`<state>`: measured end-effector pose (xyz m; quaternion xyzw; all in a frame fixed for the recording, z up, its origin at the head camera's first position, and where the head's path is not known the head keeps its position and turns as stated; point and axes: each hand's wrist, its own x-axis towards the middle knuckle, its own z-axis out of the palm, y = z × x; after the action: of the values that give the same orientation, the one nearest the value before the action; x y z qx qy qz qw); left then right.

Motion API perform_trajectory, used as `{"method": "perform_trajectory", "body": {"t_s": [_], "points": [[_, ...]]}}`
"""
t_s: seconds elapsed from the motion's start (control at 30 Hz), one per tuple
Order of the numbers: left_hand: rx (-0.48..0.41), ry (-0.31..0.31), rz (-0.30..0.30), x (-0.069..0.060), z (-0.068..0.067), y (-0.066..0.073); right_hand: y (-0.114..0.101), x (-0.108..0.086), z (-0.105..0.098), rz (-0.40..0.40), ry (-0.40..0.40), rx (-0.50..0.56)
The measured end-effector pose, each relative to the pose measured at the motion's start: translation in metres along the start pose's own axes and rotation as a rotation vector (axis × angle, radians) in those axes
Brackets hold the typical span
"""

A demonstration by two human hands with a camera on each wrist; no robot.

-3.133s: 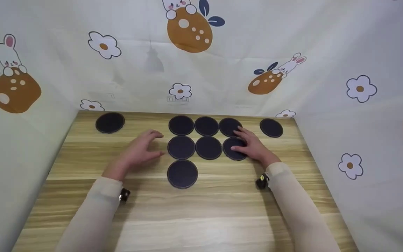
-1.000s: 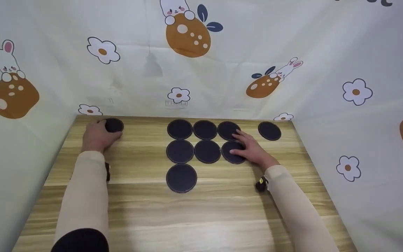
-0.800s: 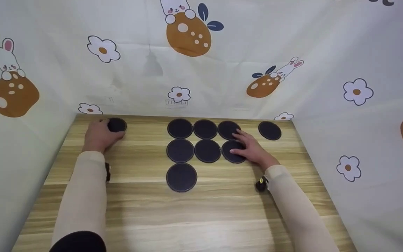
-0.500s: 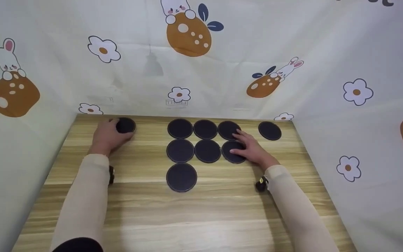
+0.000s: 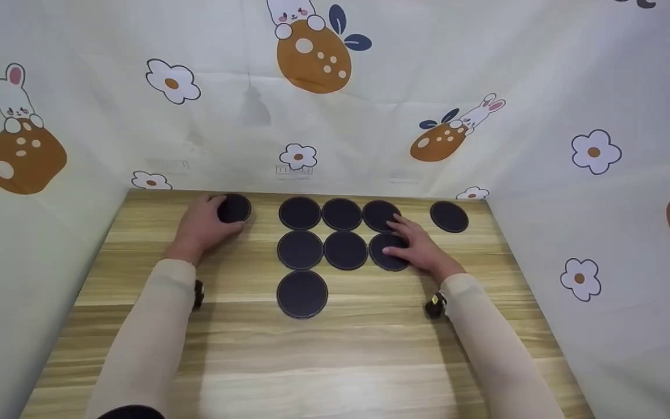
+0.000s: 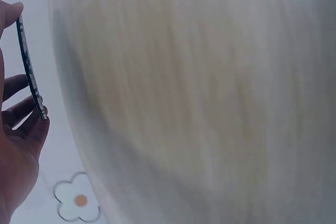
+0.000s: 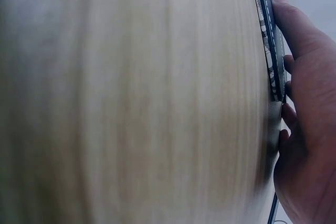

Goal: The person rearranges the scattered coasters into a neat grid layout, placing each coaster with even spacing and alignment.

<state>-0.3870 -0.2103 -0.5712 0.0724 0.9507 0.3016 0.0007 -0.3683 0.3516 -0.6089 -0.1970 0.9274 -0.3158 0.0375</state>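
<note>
My left hand (image 5: 202,226) pinches a round black coaster (image 5: 235,208) by its edges, thumb on the near side and fingers on the far side. In the left wrist view this coaster (image 6: 30,69) is seen edge-on, apart from the wooden surface. Several matching coasters with stitched rims lie flat in touching rows at mid-table. The back row ends at a coaster (image 5: 378,215) touched by the fingertips of my right hand (image 5: 422,247). That hand's thumb rests on the coaster (image 5: 386,256) in front of it. A single coaster (image 5: 303,294) forms the nearest row.
Another coaster (image 5: 449,216) lies apart at the back right. The wood-grain table (image 5: 335,361) is bounded behind and at both sides by a pale curtain (image 5: 370,128) printed with rabbits and flowers. Small black cameras (image 5: 435,305) are worn at my wrists.
My left hand went to the coaster at the back left, took hold of it and has carried it rightward toward the rows. My right hand has stayed on its coasters.
</note>
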Motion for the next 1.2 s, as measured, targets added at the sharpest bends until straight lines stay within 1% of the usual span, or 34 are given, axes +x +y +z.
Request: {"method": "perform_trajectory", "body": {"t_s": [0.3,0.47,0.63,0.87,1.1,1.2], "points": [[0.005,-0.003,0.075,0.001,0.011,0.035,-0.001,0.0,0.0,0.005,-0.01,-0.011],[-0.001,-0.024,0.109,0.0,0.018,0.052,-0.001,0.0,0.0,0.009,-0.01,-0.002],[0.021,-0.039,0.158,-0.002,0.028,0.068,0.0,-0.001,0.0,-0.006,-0.002,0.003],[0.034,-0.07,0.226,-0.007,0.041,0.088,0.002,-0.001,0.001,-0.015,0.009,0.005],[0.018,-0.096,0.281,-0.013,0.049,0.111,0.002,0.0,0.001,-0.004,0.001,-0.007],[0.006,-0.107,0.308,-0.015,0.053,0.119,0.002,0.0,0.001,-0.015,0.008,-0.007]]}}
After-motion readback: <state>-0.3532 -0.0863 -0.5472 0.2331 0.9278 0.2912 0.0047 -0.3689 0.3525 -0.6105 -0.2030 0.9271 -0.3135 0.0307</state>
